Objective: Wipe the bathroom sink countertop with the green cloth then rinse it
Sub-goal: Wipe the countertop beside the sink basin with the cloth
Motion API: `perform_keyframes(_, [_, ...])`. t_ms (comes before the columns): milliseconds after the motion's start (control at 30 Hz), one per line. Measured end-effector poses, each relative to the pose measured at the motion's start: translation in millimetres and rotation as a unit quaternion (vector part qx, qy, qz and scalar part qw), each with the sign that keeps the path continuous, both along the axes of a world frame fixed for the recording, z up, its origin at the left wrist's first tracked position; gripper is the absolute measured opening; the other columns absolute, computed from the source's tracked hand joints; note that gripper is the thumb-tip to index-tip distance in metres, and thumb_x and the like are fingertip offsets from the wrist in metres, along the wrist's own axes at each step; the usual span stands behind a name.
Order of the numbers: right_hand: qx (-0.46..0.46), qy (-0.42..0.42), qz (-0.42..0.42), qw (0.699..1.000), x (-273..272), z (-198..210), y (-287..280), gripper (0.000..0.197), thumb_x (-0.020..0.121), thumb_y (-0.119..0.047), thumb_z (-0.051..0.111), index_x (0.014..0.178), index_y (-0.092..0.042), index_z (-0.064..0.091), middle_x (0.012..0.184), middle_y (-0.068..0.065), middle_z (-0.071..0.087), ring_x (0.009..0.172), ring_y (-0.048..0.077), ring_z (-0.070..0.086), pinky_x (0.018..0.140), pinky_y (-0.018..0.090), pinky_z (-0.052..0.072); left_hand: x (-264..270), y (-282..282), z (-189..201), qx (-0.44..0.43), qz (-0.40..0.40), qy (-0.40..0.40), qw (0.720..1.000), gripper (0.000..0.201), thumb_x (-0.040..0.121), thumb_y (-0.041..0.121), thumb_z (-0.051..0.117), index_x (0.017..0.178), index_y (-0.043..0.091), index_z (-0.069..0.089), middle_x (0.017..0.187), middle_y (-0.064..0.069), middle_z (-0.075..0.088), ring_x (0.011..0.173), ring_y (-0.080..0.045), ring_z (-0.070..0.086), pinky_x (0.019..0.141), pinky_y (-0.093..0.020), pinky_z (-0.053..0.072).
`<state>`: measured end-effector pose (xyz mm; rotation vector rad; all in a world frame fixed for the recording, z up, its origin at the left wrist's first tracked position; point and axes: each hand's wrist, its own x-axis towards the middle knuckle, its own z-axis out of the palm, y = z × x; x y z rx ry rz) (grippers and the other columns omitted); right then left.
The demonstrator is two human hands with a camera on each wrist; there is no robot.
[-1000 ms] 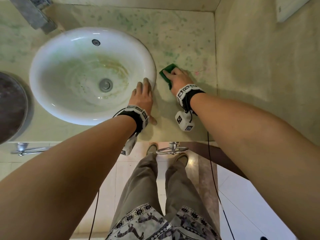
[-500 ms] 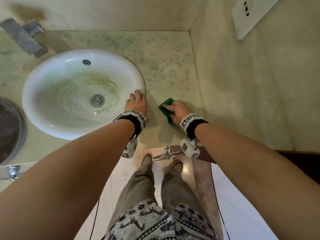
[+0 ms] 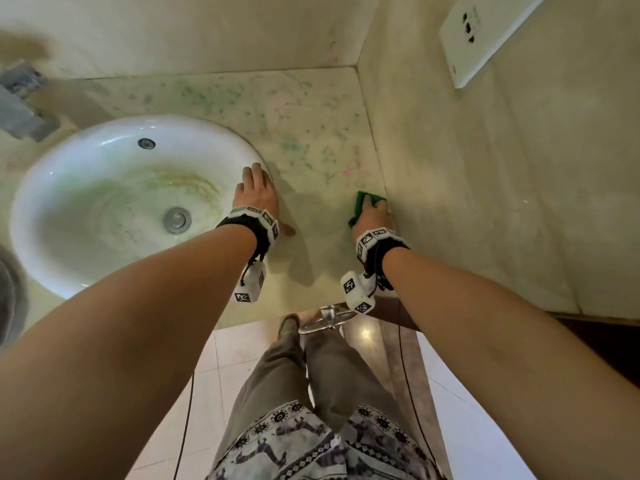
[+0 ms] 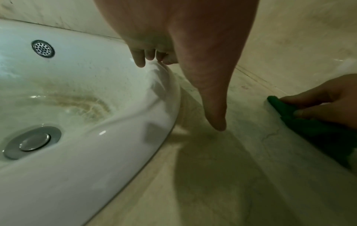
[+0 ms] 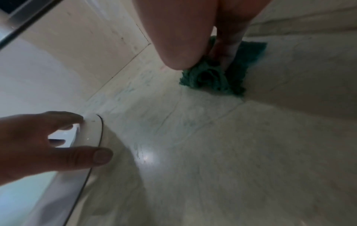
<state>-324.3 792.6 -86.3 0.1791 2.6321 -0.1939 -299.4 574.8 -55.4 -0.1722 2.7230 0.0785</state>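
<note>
Head view, item one: green cloth [image 3: 362, 206], bunched small, lying on the countertop [image 3: 311, 161] hard against the right-hand wall [image 3: 485, 202], near the front edge and well apart from the sink [image 3: 69, 265]. Your right hand [image 3: 375, 216] lies on top of it; the right wrist view shows the fingers [image 5: 228, 50] pressed down into the folds with the cloth gathered under them, the thumb lying alongside, though whether they curl fully round the fabric you cannot tell from that angle. Item two: your left hand [image 3: 258, 194], fingers relaxed and slightly spread, tips resting over the sink rim, thumb on the counter beside the bowl, holding nothing. Item three: green speckled marks on the counter toward the back wall, apparently not yet wiped. Handling note, as a judgement: the cloth looks soft, light and limp, likely damp; it will fold and slide under pressure instead of holding shape. Take it by the bunched middle, palm flat on top, so no loose corner trails. Rinsing not begun; the tap [image 3: 20, 109] is at far left.
</note>
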Motion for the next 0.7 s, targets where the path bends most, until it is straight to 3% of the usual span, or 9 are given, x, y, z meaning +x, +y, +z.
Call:
perform_keyframes(100, [0.042,-0.001,-0.005,0.999,-13,1,-6,0.069,0.099,-0.034,0.044,0.152,-0.009,0.007,0.151,0.018,0.019,0.136,0.039,0.030,0.112,0.043,0.031,-5,3,-7,-0.003,0.000,-0.008,1.000,0.146,0.048,0.075,0.078,0.147,-0.010,0.012,0.150,-0.022,0.015,0.139,-0.038,0.018,0.113,-0.041,0.028])
perform_keyframes(267, [0.057,0.007,-0.030,0.998,-43,1,-16,0.069,0.097,-0.033,0.046,0.150,-0.009,0.009,0.151,0.016,0.018,0.136,0.039,0.028,0.111,0.046,0.031,-5,3,-15,-0.002,-0.001,-0.008,1.000,0.151,0.047,0.073,0.079,0.147,-0.013,0.006,0.153,-0.025,0.010,0.142,-0.043,0.012,0.117,-0.043,0.024])
perform_keyframes(433, [0.084,0.037,0.081,0.992,-64,9,-24,0.067,0.097,-0.026,0.048,0.148,-0.003,0.012,0.150,0.018,0.021,0.136,0.036,0.028,0.109,0.046,0.032,-6,3,-17,0.014,0.009,-0.036,0.999,0.150,0.051,0.071,0.080,0.149,-0.011,0.002,0.156,-0.024,0.002,0.144,-0.044,0.003,0.118,-0.045,0.018])
perform_keyframes(567, [0.017,0.013,0.076,0.997,-86,3,-33,0.070,0.091,-0.031,0.053,0.150,-0.016,0.017,0.149,0.014,0.024,0.129,0.042,0.036,0.107,0.045,0.037,-7,4,-16,0.019,0.015,-0.046,0.999,0.148,0.054,0.068,0.080,0.149,-0.010,-0.002,0.157,-0.024,-0.003,0.145,-0.043,-0.001,0.119,-0.045,0.016])
perform_keyframes(700, [-0.081,-0.005,0.112,0.990,-83,0,-42,0.064,0.091,-0.022,0.050,0.150,-0.026,0.026,0.146,0.011,0.032,0.125,0.039,0.041,0.106,0.038,0.040,-8,7,-12,0.016,0.023,-0.056,0.998,0.148,0.054,0.067,0.081,0.149,-0.009,-0.004,0.157,-0.024,-0.004,0.146,-0.043,-0.001,0.119,-0.045,0.018])
